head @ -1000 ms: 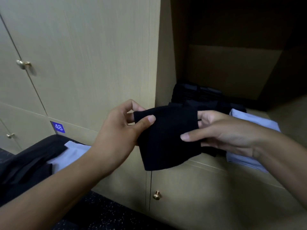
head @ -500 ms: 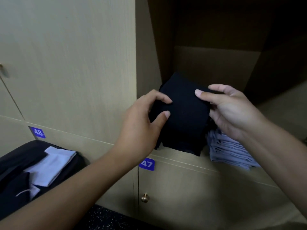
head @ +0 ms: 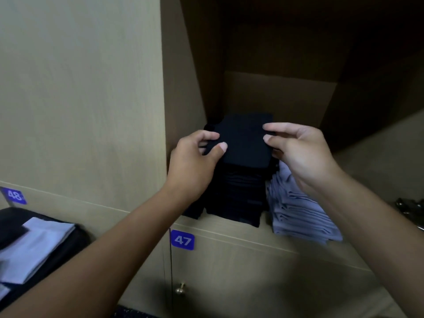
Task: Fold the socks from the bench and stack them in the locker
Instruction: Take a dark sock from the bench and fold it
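Observation:
A folded black sock (head: pixel 245 141) lies on top of a tall stack of black socks (head: pixel 238 193) inside the open locker (head: pixel 275 92). My left hand (head: pixel 195 161) pinches the folded sock's left edge between thumb and fingers. My right hand (head: pixel 300 152) pinches its right edge the same way. To the right of the black stack sits a pile of folded light grey socks (head: pixel 298 210), partly hidden by my right wrist. More white and black socks (head: pixel 34 246) lie on the bench at the lower left.
The locker's shelf edge (head: pixel 241 235) carries a blue label 47 (head: pixel 182 240); a label 48 (head: pixel 14 195) is further left. Below is a closed door with a brass knob (head: pixel 180 289). A closed door panel (head: pixel 80 88) fills the left. Metal hardware (head: pixel 410 205) shows at the right edge.
Both hands carried the folded black sock up from in front of the locker and onto the black stack. The view moved closer to the locker.

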`<action>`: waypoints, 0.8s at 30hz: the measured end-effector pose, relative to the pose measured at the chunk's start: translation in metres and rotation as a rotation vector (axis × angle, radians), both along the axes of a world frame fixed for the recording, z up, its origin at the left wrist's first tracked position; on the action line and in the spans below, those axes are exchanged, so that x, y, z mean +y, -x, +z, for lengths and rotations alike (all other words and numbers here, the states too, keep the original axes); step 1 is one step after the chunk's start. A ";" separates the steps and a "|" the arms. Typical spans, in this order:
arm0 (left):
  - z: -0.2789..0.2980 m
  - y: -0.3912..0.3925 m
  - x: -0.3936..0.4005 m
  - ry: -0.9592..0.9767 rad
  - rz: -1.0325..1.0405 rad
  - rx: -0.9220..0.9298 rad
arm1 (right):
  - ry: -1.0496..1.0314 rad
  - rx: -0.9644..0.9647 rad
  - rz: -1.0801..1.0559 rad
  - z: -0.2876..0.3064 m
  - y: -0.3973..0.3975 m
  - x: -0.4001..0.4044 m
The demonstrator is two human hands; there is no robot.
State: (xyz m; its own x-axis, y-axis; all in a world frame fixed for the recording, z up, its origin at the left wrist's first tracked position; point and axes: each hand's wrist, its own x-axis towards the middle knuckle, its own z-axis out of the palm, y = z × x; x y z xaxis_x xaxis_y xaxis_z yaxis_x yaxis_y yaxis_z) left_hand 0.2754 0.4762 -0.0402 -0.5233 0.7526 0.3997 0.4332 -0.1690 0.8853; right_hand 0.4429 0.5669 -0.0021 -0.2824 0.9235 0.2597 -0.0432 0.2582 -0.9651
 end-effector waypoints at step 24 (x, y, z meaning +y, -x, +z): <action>-0.009 0.011 0.013 0.221 -0.107 0.181 | -0.151 -0.502 -0.105 -0.020 0.000 0.044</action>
